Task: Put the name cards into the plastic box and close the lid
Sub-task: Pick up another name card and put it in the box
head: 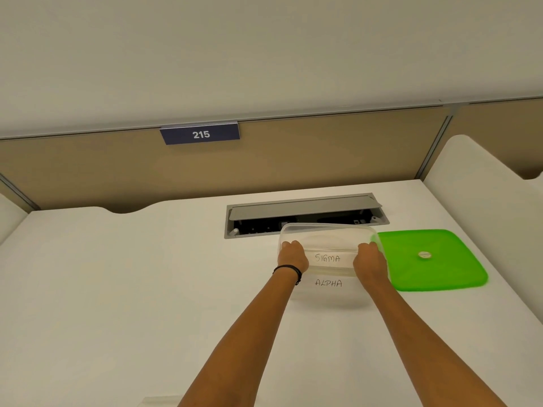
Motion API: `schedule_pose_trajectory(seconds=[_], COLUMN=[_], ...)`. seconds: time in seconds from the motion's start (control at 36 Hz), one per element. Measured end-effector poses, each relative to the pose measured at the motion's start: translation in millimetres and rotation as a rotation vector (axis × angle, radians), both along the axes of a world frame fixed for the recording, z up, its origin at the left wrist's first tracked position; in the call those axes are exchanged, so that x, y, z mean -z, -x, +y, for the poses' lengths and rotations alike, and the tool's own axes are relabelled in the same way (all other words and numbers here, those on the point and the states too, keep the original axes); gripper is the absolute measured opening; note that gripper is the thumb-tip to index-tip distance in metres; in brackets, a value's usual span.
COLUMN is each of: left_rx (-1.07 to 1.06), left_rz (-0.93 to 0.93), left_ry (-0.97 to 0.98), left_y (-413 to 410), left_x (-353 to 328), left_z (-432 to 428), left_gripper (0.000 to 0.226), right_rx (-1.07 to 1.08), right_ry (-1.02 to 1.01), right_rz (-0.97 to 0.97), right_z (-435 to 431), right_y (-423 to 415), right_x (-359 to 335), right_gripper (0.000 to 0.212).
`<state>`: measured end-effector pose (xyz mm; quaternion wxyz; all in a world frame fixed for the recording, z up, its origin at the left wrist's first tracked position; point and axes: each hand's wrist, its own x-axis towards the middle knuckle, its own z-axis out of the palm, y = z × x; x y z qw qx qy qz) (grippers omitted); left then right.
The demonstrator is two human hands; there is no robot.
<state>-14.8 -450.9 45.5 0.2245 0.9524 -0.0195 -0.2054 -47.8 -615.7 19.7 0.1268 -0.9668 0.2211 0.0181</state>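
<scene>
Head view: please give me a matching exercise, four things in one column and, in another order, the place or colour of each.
Things
1. lid
2. SIGMA card
3. 215 sign
4. wristband

Places and colours
A. on the partition behind the desk
B. black, just behind the left hand
C. green, on the desk right of the plastic box
D. between the left hand and right hand

Pairs: 1-C, 2-D, 3-A, 4-B.
</scene>
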Motion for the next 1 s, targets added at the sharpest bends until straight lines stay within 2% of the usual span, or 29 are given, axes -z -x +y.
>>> schedule_pose_trajectory(seconds=[0.25,0.33,0.39,0.47,0.56,0.61,0.64,0.69,0.72,0.75,0.81,0.83,1.0], left_rx=[0.037,0.029,0.005,-0.033,-0.067,-0.086,-0.096,-0.081,-0.058,-0.042,-0.021,-0.018,-0.004], left_rz=[0.029,0.041,0.064,0.082,0.095,0.085,0.089,0.091,0.107,0.115,0.107,0.105,0.121], left_ry=[-0.017,0.015,0.065,0.144,0.194,0.192,0.195,0.21,0.228,0.257,0.322,0.364,0.579], left_y=[0.7,-0.9,-4.2,-8.0,-10.1,-10.3,-11.0,-10.2,-9.0,-7.9,-4.4,-1.7,19.3], left_x=[-4.1,-5.6,-7.2,-12.3,-19.4,-24.0,-25.6,-33.0,-37.4,-41.8,-49.5,-52.7,-66.8], left_z=[1.0,1.6,2.5,5.3,7.0,6.5,6.3,7.0,8.1,9.7,14.2,17.4,40.1], left_gripper=[0.038,0.037,0.036,0.036,0.024,0.014,0.023,0.027,0.018,0.02,0.038,0.04,0.035], right_rx=[0.051,0.095,0.14,0.232,0.282,0.304,0.316,0.338,0.339,0.335,0.317,0.304,0.226], right_ry=[-0.075,-0.186,-0.275,-0.415,-0.5,-0.549,-0.572,-0.629,-0.672,-0.713,-0.786,-0.825,-0.979], right_rz=[0.052,0.051,0.027,-0.028,-0.04,-0.044,-0.046,-0.06,-0.068,-0.078,-0.099,-0.113,-0.25], right_z=[5.3,6.2,5.7,4.0,2.0,1.2,0.5,-3.6,-5.1,-5.6,-5.0,-3.4,13.9], right_y=[-2.2,-6.5,-10.2,-15.8,-19.8,-20.5,-19.8,-19.9,-18.2,-14.8,-6.9,-2.6,29.2], right_x=[-7.8,-17.4,-22.5,-32.4,-42.4,-50.7,-55.2,-58.4,-60.4,-63.1,-67.9,-69.9,-82.1], right_gripper=[0.027,0.013,0.026,0.011,0.03,0.022,0.014,0.022,0.026,0.028,0.028,0.027,0.024])
